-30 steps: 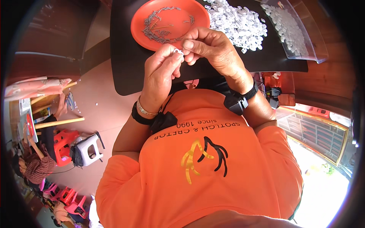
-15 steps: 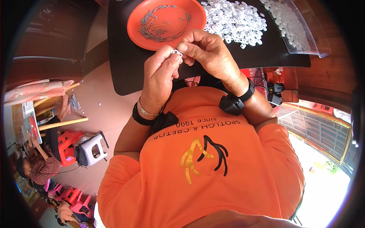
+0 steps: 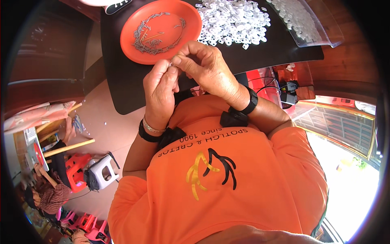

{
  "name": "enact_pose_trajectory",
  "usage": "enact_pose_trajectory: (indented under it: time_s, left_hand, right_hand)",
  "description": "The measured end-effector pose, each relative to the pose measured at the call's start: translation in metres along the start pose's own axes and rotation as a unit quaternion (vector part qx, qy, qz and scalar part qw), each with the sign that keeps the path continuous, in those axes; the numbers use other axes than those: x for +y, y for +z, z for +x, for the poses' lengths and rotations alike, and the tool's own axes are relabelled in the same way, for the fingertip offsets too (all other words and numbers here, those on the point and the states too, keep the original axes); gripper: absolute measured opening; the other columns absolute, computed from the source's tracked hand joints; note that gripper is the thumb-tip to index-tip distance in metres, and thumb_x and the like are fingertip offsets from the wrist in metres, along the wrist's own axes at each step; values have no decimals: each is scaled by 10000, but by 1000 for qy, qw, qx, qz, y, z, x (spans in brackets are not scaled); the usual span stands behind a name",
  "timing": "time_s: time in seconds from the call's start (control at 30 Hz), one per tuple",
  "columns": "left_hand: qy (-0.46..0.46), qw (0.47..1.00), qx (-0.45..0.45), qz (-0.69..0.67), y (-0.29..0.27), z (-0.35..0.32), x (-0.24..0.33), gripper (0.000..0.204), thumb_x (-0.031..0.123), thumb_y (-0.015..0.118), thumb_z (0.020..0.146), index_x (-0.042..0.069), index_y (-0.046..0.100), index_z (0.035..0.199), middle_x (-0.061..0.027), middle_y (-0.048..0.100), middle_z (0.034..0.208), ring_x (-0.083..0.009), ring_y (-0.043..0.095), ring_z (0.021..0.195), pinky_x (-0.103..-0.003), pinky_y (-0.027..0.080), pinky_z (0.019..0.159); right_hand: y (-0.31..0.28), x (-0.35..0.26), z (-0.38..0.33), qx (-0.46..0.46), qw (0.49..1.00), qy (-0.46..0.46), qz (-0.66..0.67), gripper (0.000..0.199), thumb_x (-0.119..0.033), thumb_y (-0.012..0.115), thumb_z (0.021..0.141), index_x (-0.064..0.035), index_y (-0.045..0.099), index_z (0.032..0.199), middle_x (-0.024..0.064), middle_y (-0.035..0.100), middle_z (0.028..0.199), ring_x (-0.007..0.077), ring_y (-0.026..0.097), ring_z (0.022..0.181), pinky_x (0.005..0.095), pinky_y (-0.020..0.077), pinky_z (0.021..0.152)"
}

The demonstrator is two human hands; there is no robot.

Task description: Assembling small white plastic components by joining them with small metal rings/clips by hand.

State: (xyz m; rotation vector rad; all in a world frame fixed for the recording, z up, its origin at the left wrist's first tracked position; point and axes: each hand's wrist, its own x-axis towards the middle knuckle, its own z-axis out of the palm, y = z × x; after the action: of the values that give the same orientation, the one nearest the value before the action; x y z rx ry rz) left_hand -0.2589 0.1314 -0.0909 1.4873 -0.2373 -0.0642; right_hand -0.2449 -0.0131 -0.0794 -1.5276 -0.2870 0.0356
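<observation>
Both hands meet at the fingertips over the near edge of the black table. My left hand pinches a small white plastic piece between thumb and forefinger; only a sliver of it shows. Pressed up against that piece, my right hand has its thumb and forefinger closed together, and whatever lies between them is hidden. Just beyond the hands stands a round red plate with many small grey screw-like pins scattered in a ring. To its right lies a heap of white plastic pieces with holes.
A clear plastic tray of whitish pieces stands at the far right of the black table. A shoe shows at the far left edge. Stools and other people are at the lower left.
My right fingertips now cover most of the white piece, which showed more plainly before. The whole view has shifted, so the table and plate sit further left.
</observation>
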Motion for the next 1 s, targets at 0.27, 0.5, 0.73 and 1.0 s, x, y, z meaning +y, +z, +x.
enact_pose_trajectory:
  time_s: [0.27,0.5,0.73,1.0]
  left_hand:
    - [-82,995,5,-63,-3,8,-2,212,160,490,933,13,516,782,16,439,618,-47,387,536,-200,329,494]
    - [-82,993,-10,-79,-5,10,-5,209,159,502,923,1,525,788,17,431,603,-52,385,540,-205,334,505]
    - [-84,994,-16,-74,-5,11,-6,203,151,500,917,3,524,781,13,440,601,-51,386,541,-205,336,512]
    - [-102,993,-38,-44,-4,12,-1,220,192,483,916,33,532,772,-6,527,633,-65,457,561,-211,346,517]
  right_hand:
    - [-30,7,6,51,992,-34,-108,165,-160,625,884,-17,661,958,43,660,787,110,601,683,256,491,632]
    - [-81,10,3,150,807,-101,-562,146,-226,658,809,-93,671,869,72,629,803,282,638,691,367,511,607]
    - [-84,16,5,101,802,-86,-582,131,-203,631,809,-74,640,822,95,621,801,313,627,716,395,511,624]
    - [-92,17,7,122,884,-105,-440,143,-101,610,821,-58,670,943,114,671,873,268,657,756,330,527,677]
